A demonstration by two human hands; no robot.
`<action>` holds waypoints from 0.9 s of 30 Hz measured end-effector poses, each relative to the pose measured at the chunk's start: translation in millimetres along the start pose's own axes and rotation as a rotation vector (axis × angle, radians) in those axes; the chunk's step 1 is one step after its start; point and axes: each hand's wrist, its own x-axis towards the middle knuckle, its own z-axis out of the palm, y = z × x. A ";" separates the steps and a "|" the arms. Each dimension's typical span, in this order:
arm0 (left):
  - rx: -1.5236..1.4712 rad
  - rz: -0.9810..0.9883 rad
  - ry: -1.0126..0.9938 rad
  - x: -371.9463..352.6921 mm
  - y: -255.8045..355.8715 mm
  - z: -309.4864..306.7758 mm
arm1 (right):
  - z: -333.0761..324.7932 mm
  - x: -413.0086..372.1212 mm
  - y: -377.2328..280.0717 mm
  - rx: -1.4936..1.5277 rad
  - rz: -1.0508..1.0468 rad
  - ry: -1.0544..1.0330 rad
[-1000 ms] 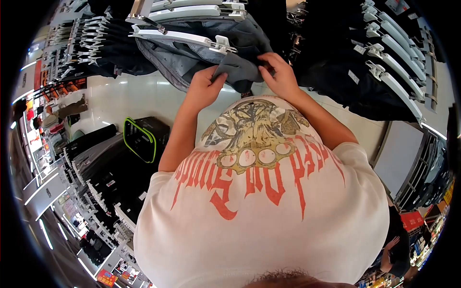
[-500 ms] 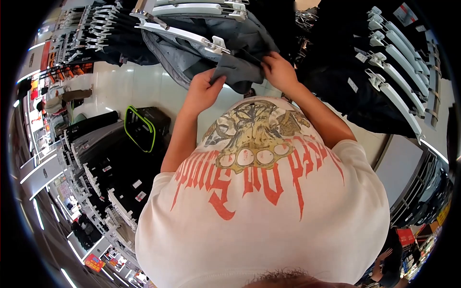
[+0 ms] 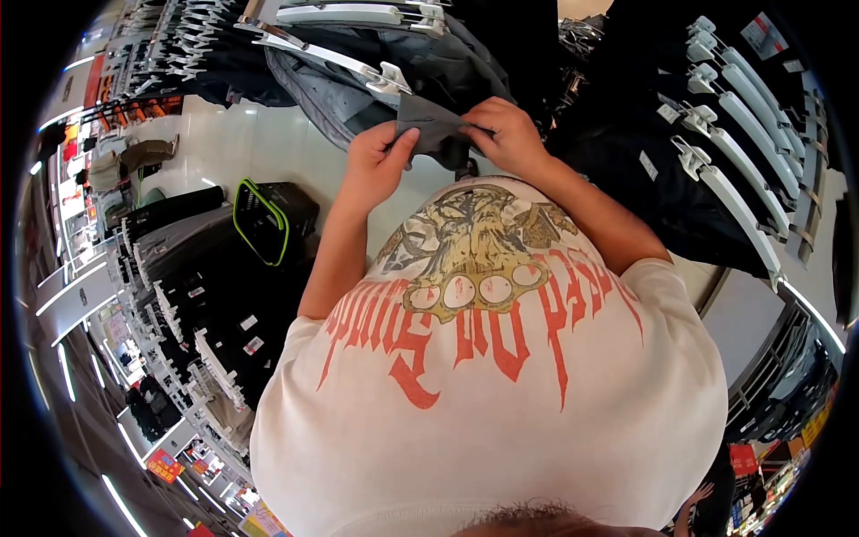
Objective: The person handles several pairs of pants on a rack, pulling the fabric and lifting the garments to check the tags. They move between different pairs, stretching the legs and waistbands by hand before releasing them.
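Observation:
A dark grey garment (image 3: 429, 123) hangs by its top edge from a white clip hanger (image 3: 344, 63). My left hand (image 3: 376, 168) is closed on the left part of its cloth, with the thumb on top, just below the hanger's clip. My right hand (image 3: 508, 139) pinches the cloth's right side between thumb and fingers. Between my hands the fabric is drawn out and partly folded. Lighter grey clothing (image 3: 309, 98) hangs right behind it. My fingertips under the cloth are hidden.
Black garments on white hangers (image 3: 729, 174) hang to the right. At the left, a black shopping basket with a green rim (image 3: 259, 224) stands beside a rack of dark clothes (image 3: 210, 295). Another clothes rack (image 3: 192, 54) is at the upper left. A person's hand (image 3: 702, 492) shows at the lower right.
My right hand has moved left along the cloth, closer to my left hand, and the fabric between them is more bunched. The hanger has shifted slightly left in view.

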 end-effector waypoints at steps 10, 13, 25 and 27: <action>-0.114 -0.045 0.114 -7.9 10.6 14.8 | -6.6 0.8 1.6 0.017 -0.027 -0.024; -0.139 -0.064 0.158 -5.9 20.9 22.2 | -6.7 0.3 3.9 0.024 -0.043 -0.017; 0.072 -0.091 0.252 -5.9 25.4 32.2 | -1.0 -2.1 6.0 0.015 -0.008 0.042; 0.034 -0.042 0.109 -3.3 29.2 26.3 | -0.7 0.4 4.5 -0.002 0.017 0.071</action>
